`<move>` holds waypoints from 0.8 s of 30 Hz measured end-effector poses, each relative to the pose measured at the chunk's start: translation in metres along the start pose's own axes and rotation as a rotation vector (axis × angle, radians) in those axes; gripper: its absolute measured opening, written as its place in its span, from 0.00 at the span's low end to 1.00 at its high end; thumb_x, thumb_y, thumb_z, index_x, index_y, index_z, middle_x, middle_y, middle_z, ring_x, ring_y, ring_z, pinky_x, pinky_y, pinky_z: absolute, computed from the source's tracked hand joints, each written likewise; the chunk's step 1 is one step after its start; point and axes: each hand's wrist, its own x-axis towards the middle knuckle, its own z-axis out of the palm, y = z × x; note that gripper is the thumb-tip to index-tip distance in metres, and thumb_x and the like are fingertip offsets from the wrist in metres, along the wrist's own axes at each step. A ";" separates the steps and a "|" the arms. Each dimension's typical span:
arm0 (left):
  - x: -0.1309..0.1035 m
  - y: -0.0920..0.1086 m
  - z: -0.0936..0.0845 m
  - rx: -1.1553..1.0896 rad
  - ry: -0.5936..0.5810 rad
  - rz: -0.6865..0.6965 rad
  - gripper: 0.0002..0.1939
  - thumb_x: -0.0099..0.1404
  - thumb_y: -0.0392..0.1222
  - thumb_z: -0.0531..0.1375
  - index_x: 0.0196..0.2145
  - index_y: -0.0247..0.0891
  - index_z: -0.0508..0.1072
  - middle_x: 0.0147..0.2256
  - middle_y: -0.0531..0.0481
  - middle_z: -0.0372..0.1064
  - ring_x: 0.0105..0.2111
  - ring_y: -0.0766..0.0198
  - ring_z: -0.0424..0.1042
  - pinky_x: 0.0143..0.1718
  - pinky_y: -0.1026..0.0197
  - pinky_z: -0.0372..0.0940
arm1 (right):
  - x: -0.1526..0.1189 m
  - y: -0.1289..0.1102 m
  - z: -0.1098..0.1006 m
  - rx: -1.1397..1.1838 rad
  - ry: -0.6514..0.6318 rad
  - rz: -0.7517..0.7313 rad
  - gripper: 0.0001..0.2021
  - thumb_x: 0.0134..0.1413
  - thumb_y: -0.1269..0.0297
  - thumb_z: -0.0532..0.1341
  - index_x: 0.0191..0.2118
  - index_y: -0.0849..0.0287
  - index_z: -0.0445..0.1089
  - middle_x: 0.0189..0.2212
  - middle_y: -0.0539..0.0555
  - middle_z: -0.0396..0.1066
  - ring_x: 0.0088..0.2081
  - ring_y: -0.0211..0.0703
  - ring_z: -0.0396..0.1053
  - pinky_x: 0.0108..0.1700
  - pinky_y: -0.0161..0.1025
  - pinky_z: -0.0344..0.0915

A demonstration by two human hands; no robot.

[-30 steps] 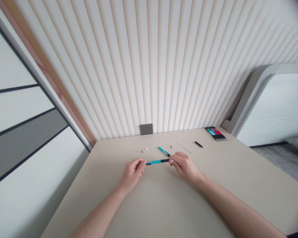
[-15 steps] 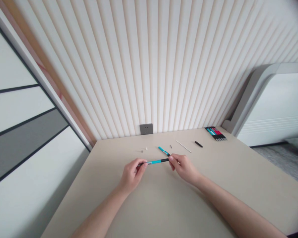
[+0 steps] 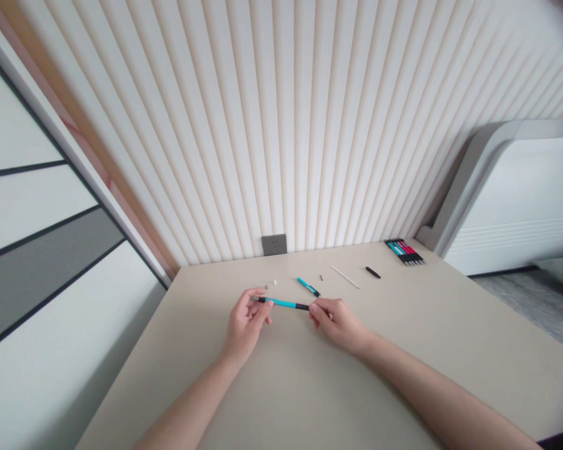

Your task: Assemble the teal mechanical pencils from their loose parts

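From where I stand, the left hand point(image 3: 244, 322) pinches the blue and black pen point(image 3: 285, 304) near one end, and the right hand point(image 3: 338, 320) pinches its black end. The pen is between the two hands and looks lifted off the table point(image 3: 281, 394). Holding both ends probably keeps it steady, so it can't wobble or roll.

Just past the left fingertips sit a tiny gray bit point(image 3: 266, 287) and a tiny white bit point(image 3: 274, 282). Past the right hand lie a blue tube point(image 3: 307, 286), a small dark bit point(image 3: 321, 277), a thin white stick point(image 3: 344, 277) and a short black piece point(image 3: 373, 272). They lie apart, maybe so each is easy to spot and grab. Farther out, beyond the right hand, a row of pens point(image 3: 404, 252) lies side by side, I guess to be tidy and out of the way.
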 end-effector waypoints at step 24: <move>-0.011 0.022 0.023 -0.244 -0.057 -0.085 0.26 0.63 0.49 0.62 0.54 0.37 0.61 0.34 0.46 0.74 0.37 0.59 0.73 0.43 0.59 0.65 | -0.017 -0.031 0.037 0.012 -0.085 -0.106 0.08 0.61 0.65 0.52 0.35 0.57 0.68 0.28 0.50 0.68 0.29 0.37 0.63 0.32 0.32 0.58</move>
